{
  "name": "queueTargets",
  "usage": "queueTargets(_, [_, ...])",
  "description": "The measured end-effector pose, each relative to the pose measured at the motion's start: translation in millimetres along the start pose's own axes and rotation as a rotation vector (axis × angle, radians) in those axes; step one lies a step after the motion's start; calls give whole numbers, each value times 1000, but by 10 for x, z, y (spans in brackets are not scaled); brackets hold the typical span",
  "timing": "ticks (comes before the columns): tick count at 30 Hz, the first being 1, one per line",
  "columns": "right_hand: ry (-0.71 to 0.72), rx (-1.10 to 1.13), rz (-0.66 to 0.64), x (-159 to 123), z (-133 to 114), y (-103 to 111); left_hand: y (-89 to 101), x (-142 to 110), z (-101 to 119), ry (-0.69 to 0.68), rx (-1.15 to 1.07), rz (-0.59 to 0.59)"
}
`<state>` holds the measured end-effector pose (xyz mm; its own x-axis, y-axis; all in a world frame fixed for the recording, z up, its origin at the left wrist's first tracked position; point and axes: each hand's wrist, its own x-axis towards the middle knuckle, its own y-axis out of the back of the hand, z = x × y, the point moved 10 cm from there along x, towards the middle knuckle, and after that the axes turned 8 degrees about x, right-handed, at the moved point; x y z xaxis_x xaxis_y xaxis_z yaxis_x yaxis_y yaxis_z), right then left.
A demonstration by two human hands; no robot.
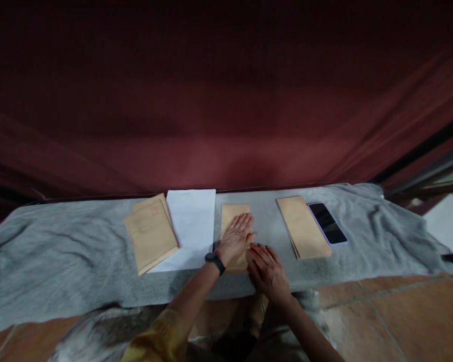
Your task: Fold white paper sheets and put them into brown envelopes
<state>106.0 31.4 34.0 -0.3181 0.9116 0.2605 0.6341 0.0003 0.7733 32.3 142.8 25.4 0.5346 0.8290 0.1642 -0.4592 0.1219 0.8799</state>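
Dark red curtain hangs behind a table draped in grey cloth. Mid-table, the left hand lies flat on an envelope; the right hand rests at its right edge, though whether it pinches is hidden. Pressing it flat seems the step; the next move calls for even pressure. Left, brown envelopes overlap white paper; right, folded brown sheets lie beside a phone.
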Motion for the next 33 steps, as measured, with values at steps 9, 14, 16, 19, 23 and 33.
queueTargets(9, [-11, 156, 117, -80, 179, 43, 105, -564, 220, -52, -71, 1])
queueTargets(14, [-28, 181, 156, 120, 301, 81, 150, -871, 361, -85, -43, -26])
queueTargets(16, [38, 111, 78, 304, 253, -10, 162, -975, 398, -98, -39, -42])
queueTargets(19, [104, -36, -15, 590, 229, -172, 171, -1074, 400, -104, -48, -51])
queueTargets(23, [107, -113, -44, 897, 316, -284, 194, -1114, 358, -101, -73, 2])
queueTargets(33, [32, -158, 14, 1172, 492, -313, 232, -1171, 345, -114, -43, 77])
